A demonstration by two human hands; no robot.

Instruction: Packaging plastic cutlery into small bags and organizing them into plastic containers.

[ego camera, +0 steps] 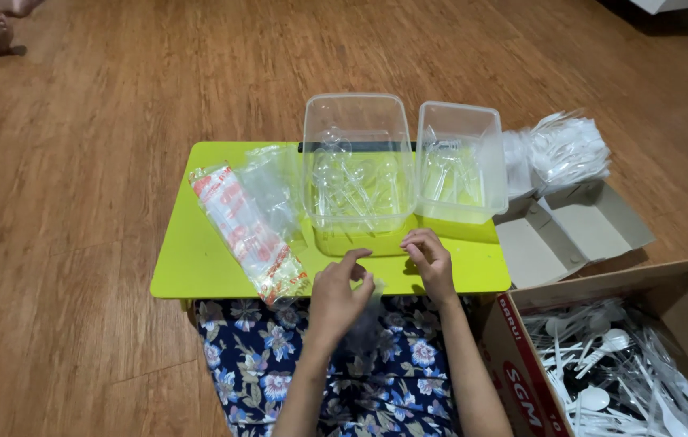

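While the left hand (pixel 342 290) pinched a small clear plastic sleeve (pixel 366 311) at the lime-green surface's (pixel 198 259) near edge, the right hand (pixel 431 260) rested loosely curled and empty beside it; so slack a pinch risked dropping the sleeve into the lap.

The scene is evenly and fairly brightly lit by soft indoor light from above. The lime-green table (pixel 198 259) is the most saturated, brightest surface and shows no hard glare. A short, dark shadow lies on the wooden floor (pixel 77 162) just under the table's near left edge. Far beyond the table, the floor carries a broad pale sheen. On the table, the clear plastic tubs (pixel 358 162) catch small white highlights along their rims. The left hand (pixel 340 295), at the table's near edge, is slightly motion-blurred, and the wrapper (pixel 364 328) it holds is smeared. Floorboards bend mildly towards the frame edges.
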